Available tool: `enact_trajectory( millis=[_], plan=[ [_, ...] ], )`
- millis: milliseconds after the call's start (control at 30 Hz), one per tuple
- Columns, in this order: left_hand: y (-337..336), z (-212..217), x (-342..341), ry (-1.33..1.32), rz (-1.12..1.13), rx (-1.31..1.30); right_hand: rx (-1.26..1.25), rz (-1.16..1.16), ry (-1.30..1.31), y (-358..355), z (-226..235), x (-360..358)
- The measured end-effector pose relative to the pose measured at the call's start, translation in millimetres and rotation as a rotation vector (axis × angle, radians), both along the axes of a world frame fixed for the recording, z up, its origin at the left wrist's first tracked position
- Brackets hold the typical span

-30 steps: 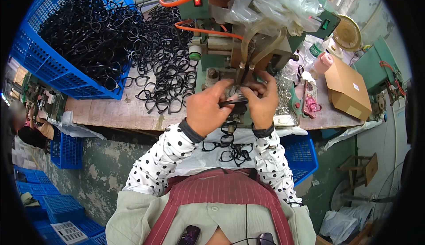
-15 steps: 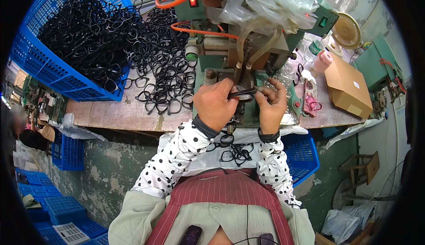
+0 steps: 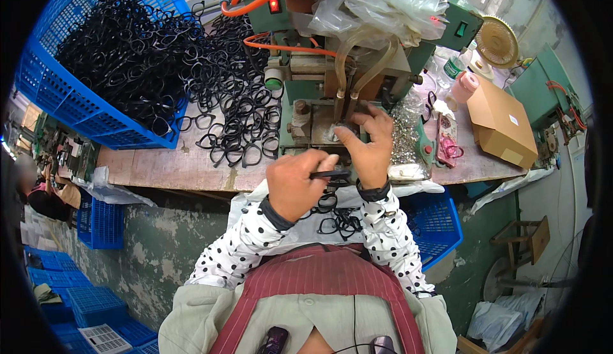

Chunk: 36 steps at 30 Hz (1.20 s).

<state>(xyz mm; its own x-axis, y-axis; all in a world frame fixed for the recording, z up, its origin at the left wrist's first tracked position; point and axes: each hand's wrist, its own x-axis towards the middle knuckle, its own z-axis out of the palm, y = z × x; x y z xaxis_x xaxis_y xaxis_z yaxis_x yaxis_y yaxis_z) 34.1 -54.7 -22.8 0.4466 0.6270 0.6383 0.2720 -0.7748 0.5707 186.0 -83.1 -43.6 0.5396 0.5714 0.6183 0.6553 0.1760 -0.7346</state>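
My left hand [image 3: 297,184] is closed around a black eyeglass frame [image 3: 331,175], held low in front of the machine's near edge. Most of the frame is hidden by the fist or seen edge-on. At the green machine [image 3: 300,89], my right hand [image 3: 370,146] reaches in beside the metal fixture [image 3: 325,127]. Its thumb points at the fixture and its other fingers curl apart from it, close to the lower ends of two clear tubes [image 3: 357,85]. No held thing shows in that hand. Several black frames [image 3: 341,221] lie on the white cloth below my hands.
A blue crate [image 3: 96,108] heaped with black frames stands at the left, with more frames [image 3: 246,121] spread beside it. Small shiny parts [image 3: 405,133] lie right of the fixture. Further right are a cardboard box [image 3: 501,124] and a pink bottle [image 3: 465,87]. A blue basket [image 3: 440,226] sits below the table.
My left hand has drawn the eyeglass frame down and toward me, away from the fixture. My right hand has let go of it and moved left to the fixture.
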Motion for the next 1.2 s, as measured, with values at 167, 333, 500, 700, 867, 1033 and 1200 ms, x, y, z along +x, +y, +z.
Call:
enact_trajectory(
  millis=[167,333,500,700,867,1033,1200],
  plan=[
    [23,20,1,-0.016,0.086,-0.189,0.019,0.089,0.256,6,-6,-2],
    [30,32,9,0.000,0.078,-0.133,0.050,0.195,0.481,10,-9,-4],
    [56,58,2,-0.146,0.102,0.044,0.076,0.212,0.481,11,-13,-4],
    [66,88,-3,-0.258,-0.241,-0.688,0.058,0.200,0.426,8,-18,-2],
    [50,42,-13,-0.235,-0.283,-0.396,0.053,0.143,0.317,-11,-17,-7],
    [16,25,-11,0.091,-0.164,-0.050,0.033,0.119,0.167,-28,-5,-14],
    [15,25,-9,0.148,-0.131,0.206,0.035,0.046,-0.016,-38,-1,-21]
  ],
)
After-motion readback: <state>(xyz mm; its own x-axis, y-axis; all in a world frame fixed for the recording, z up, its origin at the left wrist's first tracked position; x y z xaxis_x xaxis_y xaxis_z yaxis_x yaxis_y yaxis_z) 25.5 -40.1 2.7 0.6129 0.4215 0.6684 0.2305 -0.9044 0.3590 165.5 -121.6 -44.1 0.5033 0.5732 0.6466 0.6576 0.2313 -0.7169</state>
